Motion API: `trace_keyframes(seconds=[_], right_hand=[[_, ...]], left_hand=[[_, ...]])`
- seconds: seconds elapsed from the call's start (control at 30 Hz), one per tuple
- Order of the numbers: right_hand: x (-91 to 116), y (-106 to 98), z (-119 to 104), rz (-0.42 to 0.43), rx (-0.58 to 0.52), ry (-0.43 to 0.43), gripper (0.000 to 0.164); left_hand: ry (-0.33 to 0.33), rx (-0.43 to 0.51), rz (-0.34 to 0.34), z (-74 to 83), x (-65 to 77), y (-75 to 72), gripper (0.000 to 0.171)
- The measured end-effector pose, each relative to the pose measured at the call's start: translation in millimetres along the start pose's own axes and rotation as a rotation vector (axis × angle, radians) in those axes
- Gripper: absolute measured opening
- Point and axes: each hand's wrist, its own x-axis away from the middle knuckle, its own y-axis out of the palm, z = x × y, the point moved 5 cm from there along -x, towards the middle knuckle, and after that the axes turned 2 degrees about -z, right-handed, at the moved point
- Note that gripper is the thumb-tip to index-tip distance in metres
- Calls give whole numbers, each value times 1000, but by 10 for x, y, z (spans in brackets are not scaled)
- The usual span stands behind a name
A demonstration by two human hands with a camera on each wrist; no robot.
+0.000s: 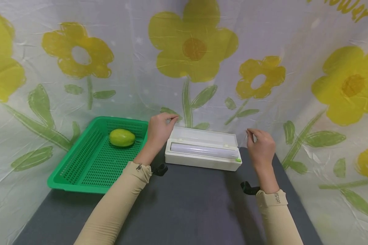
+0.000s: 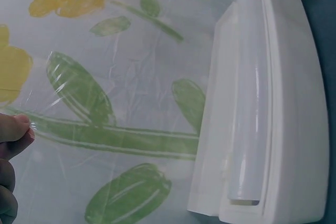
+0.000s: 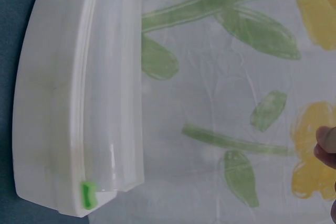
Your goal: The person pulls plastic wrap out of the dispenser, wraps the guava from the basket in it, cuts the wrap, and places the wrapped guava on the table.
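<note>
A white cling film dispenser stands at the back of the table, its lid raised and a roll of cling film inside. Above its left end, my left hand pinches a corner of clear cling film, whose shiny creases show beside the fingertips in the left wrist view. My right hand is raised just past the dispenser's right end, thumb and forefinger pinched together on the film's other side. The see-through sheet between both hands hardly shows against the flowered backdrop. A green slide cutter sits at the dispenser's right end.
At the left stands a green plastic basket with a yellow-green papaya-like fruit in it. A flower-printed curtain hangs behind and at both sides of the dark table.
</note>
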Motion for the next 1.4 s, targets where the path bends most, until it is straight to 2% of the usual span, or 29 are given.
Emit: trace_keyframes(seconds=[0.37, 0.77, 1.03, 1.2, 1.4], right_hand=[[-111, -64, -14, 21, -8, -27, 14], [-235, -136, -69, 14, 10, -44, 17], [-328, -210, -90, 80, -16, -67, 16], [-351, -258, -127, 128, -40, -72, 14], [-383, -301, -155, 136, -38, -60, 15]], left_hand=[[-15, 34, 17, 63, -56, -76, 18], [4, 40, 52, 120, -132, -156, 16], [40, 61, 76, 217, -195, -225, 17], [38, 60, 81, 245, -220, -254, 17], [59, 56, 102, 282, -243, -287, 16]])
